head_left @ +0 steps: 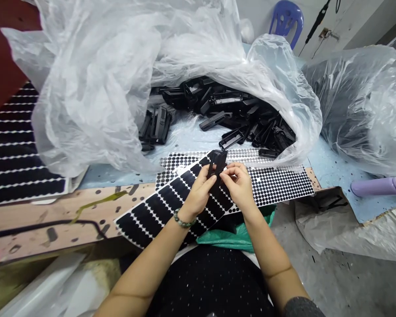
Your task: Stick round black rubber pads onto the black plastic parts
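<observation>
My left hand (199,191) is closed around a black plastic casing (218,161), held upright just above the sticker sheets. The fingertips of my right hand (237,182) are pinched together against the casing's right side; whether a small sticker is between them I cannot make out. Beneath my hands lies a white sheet with rows of black strip stickers (165,211). Partly under it is another sheet, covered in small round black stickers (280,182). Beyond them, a large clear plastic bag (102,88) lies open with many similar black casings (227,99) piled in its mouth.
Another filled plastic bag (366,105) stands at the right, near a purple bottle (379,186). More strip stickers (13,145) lie at the far left. A black cable (53,223) runs along the table's front edge. A blue chair (286,20) is at the back.
</observation>
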`<state>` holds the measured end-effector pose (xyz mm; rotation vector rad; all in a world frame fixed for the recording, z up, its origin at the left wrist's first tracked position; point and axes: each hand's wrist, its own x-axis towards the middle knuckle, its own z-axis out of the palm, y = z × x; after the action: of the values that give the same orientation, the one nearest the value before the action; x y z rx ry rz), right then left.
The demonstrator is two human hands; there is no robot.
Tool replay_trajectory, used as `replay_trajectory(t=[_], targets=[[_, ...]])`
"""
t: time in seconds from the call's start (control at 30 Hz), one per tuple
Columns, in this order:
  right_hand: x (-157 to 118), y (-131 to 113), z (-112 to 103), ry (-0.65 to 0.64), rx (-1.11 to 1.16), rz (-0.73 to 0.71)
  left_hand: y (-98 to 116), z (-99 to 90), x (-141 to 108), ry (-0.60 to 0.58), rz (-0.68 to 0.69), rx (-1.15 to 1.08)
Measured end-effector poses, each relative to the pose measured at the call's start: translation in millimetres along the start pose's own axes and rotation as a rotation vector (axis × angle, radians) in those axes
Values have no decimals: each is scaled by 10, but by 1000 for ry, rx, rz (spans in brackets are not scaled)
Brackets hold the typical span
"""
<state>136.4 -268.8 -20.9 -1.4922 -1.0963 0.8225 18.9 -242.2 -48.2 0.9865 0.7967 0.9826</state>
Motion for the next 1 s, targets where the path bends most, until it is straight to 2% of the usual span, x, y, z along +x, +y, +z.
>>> replay_trajectory(t=[0.1, 0.2, 0.37, 0.5, 0.63, 0.73, 0.8, 0.93, 1.0], targets=[[21, 50, -21, 11, -39, 2, -23, -42, -13, 13, 30, 73], [105, 180, -74, 26, -94, 53, 23, -114, 22, -4, -12, 62], [324, 427, -77, 83, -346, 50, 50, -190, 273, 78, -101, 10], [374, 491, -3, -12, -526, -36, -43, -150, 480, 103, -205, 17], [301, 443, -94, -70, -406, -96, -13, -146, 464, 84, -249, -4], [256, 391, -208, -40, -325, -122, 75, -156, 352, 22, -246, -60], [245, 379, -237, -19, -353, -149, 89, -131, 299, -6, -227, -100], [220, 421, -207, -14, -481, -73, -56, -6, 330, -4, -258, -96], [185, 436, -224, -36, -471, -24, -150, 44, 385, 18, -299, -70]])
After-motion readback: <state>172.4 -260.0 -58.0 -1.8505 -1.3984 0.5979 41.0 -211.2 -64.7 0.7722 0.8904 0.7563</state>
